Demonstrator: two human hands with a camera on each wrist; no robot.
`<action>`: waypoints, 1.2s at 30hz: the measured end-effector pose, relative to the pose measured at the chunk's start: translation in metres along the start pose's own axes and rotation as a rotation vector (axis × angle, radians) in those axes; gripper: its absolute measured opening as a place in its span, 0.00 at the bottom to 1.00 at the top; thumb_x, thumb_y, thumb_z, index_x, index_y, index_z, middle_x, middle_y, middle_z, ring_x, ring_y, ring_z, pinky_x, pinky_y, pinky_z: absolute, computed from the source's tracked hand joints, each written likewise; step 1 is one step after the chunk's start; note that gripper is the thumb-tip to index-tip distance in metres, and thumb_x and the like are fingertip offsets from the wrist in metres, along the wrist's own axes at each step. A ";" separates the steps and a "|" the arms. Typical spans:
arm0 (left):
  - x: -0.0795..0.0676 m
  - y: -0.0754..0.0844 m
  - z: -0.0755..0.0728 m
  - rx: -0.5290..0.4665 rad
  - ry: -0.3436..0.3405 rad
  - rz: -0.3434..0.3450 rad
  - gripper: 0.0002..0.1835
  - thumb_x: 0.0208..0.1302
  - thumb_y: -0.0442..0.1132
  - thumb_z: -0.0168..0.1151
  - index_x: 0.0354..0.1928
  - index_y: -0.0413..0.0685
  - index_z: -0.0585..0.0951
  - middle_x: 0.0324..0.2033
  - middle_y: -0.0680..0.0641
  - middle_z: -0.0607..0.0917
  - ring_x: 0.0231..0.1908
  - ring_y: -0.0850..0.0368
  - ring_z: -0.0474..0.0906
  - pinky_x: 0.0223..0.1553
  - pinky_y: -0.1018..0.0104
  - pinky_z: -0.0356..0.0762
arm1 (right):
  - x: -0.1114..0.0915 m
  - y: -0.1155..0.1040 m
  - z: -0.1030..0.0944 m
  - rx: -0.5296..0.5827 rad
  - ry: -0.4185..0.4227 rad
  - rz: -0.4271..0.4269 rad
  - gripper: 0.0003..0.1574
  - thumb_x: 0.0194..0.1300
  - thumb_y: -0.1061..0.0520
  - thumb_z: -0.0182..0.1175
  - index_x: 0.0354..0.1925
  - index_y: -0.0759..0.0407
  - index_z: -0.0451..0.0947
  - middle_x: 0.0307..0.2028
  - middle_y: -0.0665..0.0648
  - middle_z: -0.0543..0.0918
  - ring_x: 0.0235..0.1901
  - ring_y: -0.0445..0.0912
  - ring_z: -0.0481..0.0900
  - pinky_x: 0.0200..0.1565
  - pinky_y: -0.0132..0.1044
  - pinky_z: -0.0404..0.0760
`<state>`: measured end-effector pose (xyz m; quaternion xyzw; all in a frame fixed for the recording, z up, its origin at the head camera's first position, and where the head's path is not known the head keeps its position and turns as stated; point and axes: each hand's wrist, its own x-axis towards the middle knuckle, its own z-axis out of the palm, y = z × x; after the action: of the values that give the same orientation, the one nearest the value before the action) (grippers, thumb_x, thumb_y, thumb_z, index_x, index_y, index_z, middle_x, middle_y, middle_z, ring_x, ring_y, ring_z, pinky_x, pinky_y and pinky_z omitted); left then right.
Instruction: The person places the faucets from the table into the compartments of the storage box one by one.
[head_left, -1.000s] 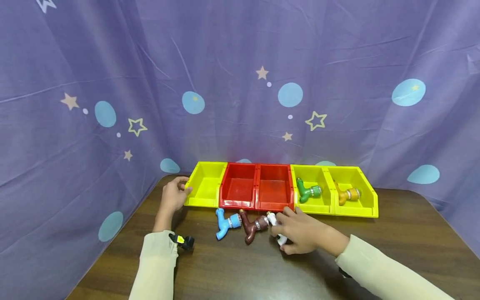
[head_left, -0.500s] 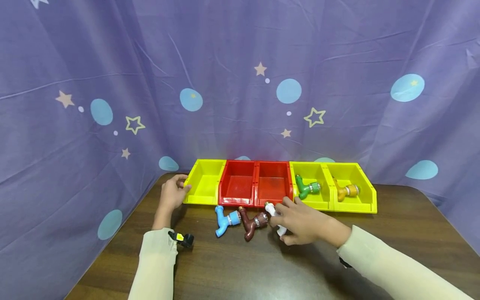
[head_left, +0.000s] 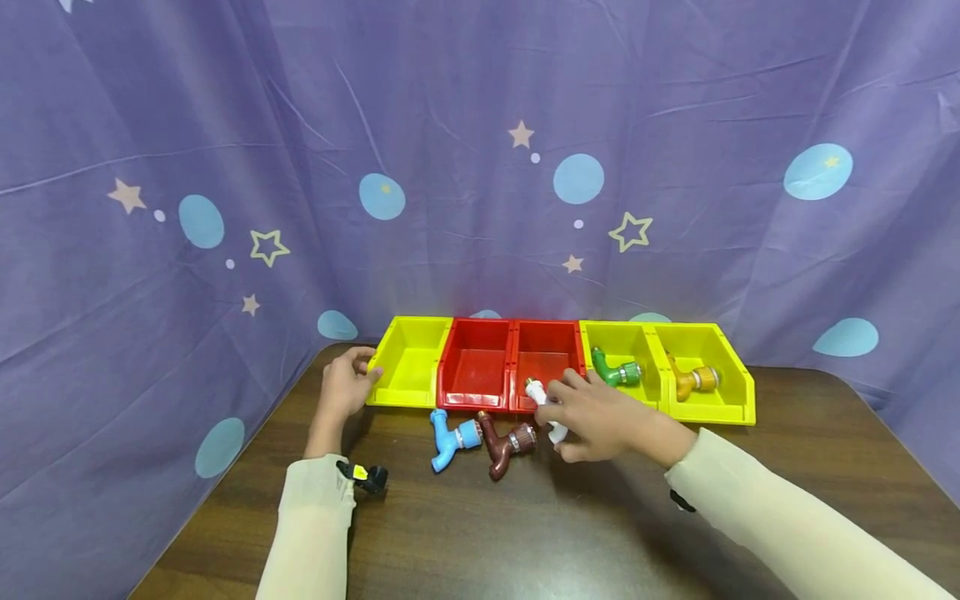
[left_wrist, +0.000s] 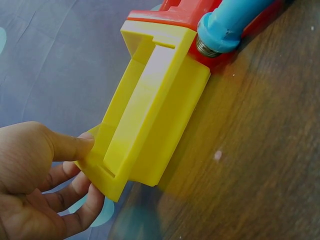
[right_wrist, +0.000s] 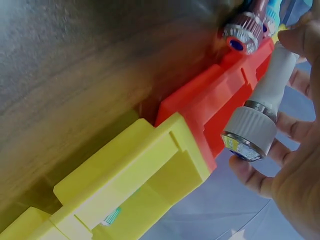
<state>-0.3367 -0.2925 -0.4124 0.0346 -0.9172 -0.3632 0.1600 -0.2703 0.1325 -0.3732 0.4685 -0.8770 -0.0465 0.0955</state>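
Note:
My right hand (head_left: 596,414) grips a white tap (right_wrist: 265,100), lifted in front of the right-hand red bin (head_left: 550,350); its brass thread points up toward that bin. In the right wrist view the tap's ribbed knob faces the camera. My left hand (head_left: 347,385) pinches the outer side wall of the leftmost yellow bin (left_wrist: 145,115), thumb inside and fingers outside. On the table before the red bins lie a light blue tap (head_left: 450,442) and a brown tap (head_left: 504,446).
The bins stand in one row. On the right, one yellow bin holds a green tap (head_left: 617,369), and the end one a yellow-orange tap (head_left: 693,381). A second red bin (head_left: 477,364) adjoins the left yellow one. A purple curtain (head_left: 450,167) hangs behind the wooden table (head_left: 450,533).
My right hand has raised the white tap from beside the brown tap and carried it forward toward the red bin. My left hand stays on the yellow bin.

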 end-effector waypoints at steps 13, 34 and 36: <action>0.000 -0.001 -0.002 -0.006 -0.001 -0.006 0.21 0.71 0.35 0.65 0.63 0.40 0.78 0.42 0.39 0.81 0.38 0.47 0.79 0.34 0.62 0.78 | 0.026 0.021 -0.007 0.029 0.004 0.085 0.26 0.61 0.42 0.68 0.58 0.43 0.80 0.48 0.53 0.77 0.47 0.50 0.66 0.47 0.48 0.70; -0.001 0.000 -0.001 0.000 0.006 -0.013 0.20 0.71 0.35 0.65 0.63 0.41 0.78 0.42 0.39 0.81 0.39 0.47 0.78 0.35 0.61 0.77 | 0.063 0.044 0.011 0.128 -0.075 0.271 0.26 0.66 0.43 0.66 0.61 0.45 0.81 0.49 0.53 0.77 0.50 0.51 0.67 0.55 0.52 0.72; -0.001 0.002 -0.001 -0.001 0.004 -0.013 0.21 0.71 0.35 0.65 0.63 0.40 0.78 0.42 0.39 0.81 0.39 0.47 0.78 0.34 0.61 0.77 | 0.066 0.045 0.014 0.128 -0.089 0.292 0.26 0.66 0.43 0.65 0.61 0.45 0.80 0.50 0.53 0.77 0.51 0.51 0.67 0.56 0.52 0.71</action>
<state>-0.3354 -0.2919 -0.4108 0.0411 -0.9165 -0.3646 0.1596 -0.3454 0.1025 -0.3709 0.3387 -0.9403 0.0031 0.0321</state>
